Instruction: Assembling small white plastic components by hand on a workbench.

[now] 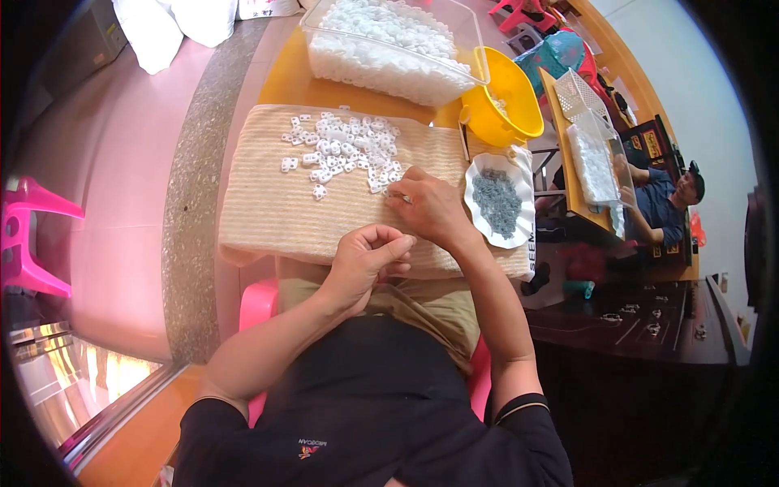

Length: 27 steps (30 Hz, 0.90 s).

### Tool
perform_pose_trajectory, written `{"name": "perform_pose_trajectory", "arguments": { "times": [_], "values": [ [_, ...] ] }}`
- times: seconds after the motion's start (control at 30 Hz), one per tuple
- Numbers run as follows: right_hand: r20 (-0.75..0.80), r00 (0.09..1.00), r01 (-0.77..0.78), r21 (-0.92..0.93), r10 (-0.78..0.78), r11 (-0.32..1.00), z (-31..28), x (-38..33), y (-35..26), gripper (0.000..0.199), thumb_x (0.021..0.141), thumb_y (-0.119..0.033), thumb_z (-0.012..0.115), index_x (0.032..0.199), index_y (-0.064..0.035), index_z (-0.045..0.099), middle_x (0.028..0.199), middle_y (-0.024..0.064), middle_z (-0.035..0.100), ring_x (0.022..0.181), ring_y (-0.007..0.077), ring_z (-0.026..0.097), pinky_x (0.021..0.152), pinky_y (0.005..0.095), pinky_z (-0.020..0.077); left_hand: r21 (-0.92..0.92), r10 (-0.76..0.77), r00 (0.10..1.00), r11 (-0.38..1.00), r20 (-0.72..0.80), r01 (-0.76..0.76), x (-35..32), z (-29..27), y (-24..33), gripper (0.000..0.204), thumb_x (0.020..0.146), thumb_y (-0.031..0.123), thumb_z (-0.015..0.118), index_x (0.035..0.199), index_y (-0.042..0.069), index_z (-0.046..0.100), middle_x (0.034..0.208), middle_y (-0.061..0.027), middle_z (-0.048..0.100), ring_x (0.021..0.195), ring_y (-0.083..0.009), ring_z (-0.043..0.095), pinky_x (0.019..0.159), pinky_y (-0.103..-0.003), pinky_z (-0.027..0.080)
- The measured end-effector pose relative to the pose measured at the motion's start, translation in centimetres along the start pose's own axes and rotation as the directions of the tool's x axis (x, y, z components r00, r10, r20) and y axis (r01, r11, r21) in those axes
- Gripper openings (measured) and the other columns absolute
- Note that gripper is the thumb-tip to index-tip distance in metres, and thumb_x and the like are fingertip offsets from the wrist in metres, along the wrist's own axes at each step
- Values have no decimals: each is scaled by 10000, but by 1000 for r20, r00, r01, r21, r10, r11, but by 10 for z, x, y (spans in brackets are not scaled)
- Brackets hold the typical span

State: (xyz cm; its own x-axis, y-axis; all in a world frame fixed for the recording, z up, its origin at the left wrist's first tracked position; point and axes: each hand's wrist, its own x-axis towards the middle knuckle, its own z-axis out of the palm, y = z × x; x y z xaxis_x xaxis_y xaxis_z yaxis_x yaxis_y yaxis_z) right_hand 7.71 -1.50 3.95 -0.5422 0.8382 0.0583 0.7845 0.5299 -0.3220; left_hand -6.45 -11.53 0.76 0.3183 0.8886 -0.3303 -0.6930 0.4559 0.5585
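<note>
left hand (365,260): pinched narrow, contents unclear
right hand (432,207): curled, contents unclear
blocky white plastic pieces (349,149): lay near, probably for reach

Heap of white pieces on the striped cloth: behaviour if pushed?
The white pieces look small and blocky, so probably light and unlikely to roll. They lie loose, so the heap would likely scatter. The striped cloth may add drag.

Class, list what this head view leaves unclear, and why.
Head view:
Left hand: anything it pinches is too small to tell.
Right hand: hides whatever lies beneath it.
Grey pieces: too small for shapes to show.
Yellow tub: its wall hides some contents.
White bags: cut off by the top edge.
</note>
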Motion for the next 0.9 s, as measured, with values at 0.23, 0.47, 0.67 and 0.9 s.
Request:
{"name": "perform_pose_trajectory", "arguments": {
  "times": [0.23,0.47,0.67,0.9],
  "values": [
    [-70,997,33,-57,-37,998,17,-2,8,165,861,-234,577,826,-93,654,908,100,614,763,330,633,654,457,496,11,8,1000,1000,-22,-8,4,-5,-2,101,888,99,659,946,28,616,912,-57,665,727,-99,620,654,-236,547],
    [-164,985,116,438,-48,892,3,-29,6,68,877,-83,634,894,-18,636,805,68,593,641,171,559,583,281,440,-2,202,957,978,-207,-207,11,1,-7,148,892,156,672,975,44,621,825,-23,627,678,-80,599,628,-218,526],
    [112,987,-157,804,114,573,-10,-55,-6,123,917,-114,630,922,7,644,793,-18,558,674,30,480,579,192,383,23,209,974,978,-92,-208,11,6,-10,132,912,121,638,1019,43,626,853,-26,633,744,-83,605,678,-229,542],
    [-188,978,76,733,95,675,7,-69,8,129,862,-34,672,981,15,664,829,24,588,695,61,533,576,201,411,-48,156,983,986,-98,-162,18,10,-19,113,915,116,631,1002,45,630,830,-23,637,702,-93,612,673,-233,546]
  ]
}}
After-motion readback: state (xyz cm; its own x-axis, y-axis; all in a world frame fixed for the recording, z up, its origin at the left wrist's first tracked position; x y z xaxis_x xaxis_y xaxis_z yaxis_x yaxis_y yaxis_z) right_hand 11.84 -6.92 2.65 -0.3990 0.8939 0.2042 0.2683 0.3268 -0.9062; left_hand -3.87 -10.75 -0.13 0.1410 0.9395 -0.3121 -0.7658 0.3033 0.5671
